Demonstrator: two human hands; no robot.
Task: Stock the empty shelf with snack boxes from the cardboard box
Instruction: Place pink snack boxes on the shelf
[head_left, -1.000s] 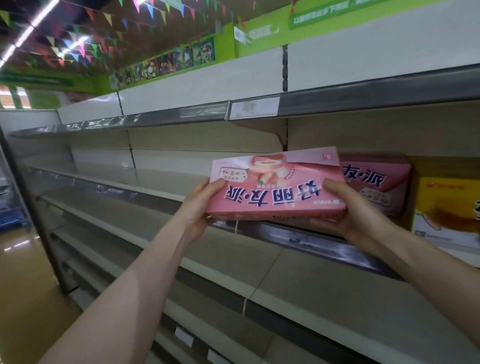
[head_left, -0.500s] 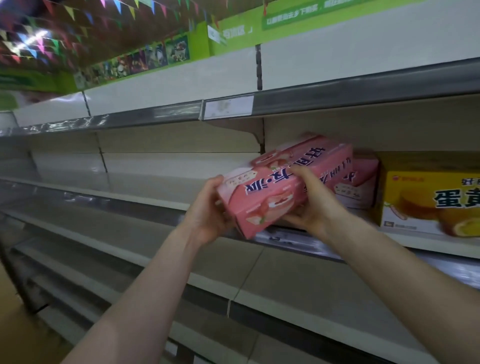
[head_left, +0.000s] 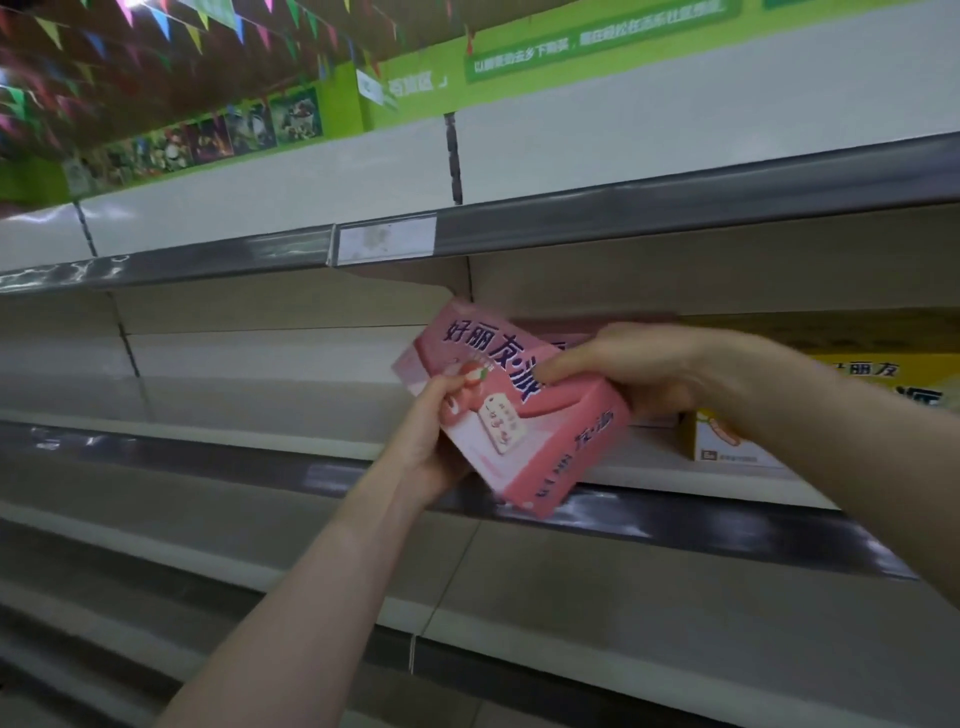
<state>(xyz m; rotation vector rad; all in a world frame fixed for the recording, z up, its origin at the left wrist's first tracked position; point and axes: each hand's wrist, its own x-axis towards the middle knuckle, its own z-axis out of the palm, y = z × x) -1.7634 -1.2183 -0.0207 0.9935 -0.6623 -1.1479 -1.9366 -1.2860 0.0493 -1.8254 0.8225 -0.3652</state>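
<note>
Two hands grip the tilted pink snack box (head_left: 498, 415) at the shelf lip (head_left: 701, 525), fingers curled round it, left hand (head_left: 436, 447) below, right hand (head_left: 639, 364) on top; level it, then slide it beside what seems a second pink box (head_left: 548, 328).

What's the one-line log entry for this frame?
placing | left hand: grips pink box | right hand: grips pink box | box tilted, not shelved

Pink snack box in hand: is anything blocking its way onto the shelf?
Nothing visible blocks the bare beige shelf left of the pink cardboard snack box; a second pink box and a yellow box fill the right.
</note>
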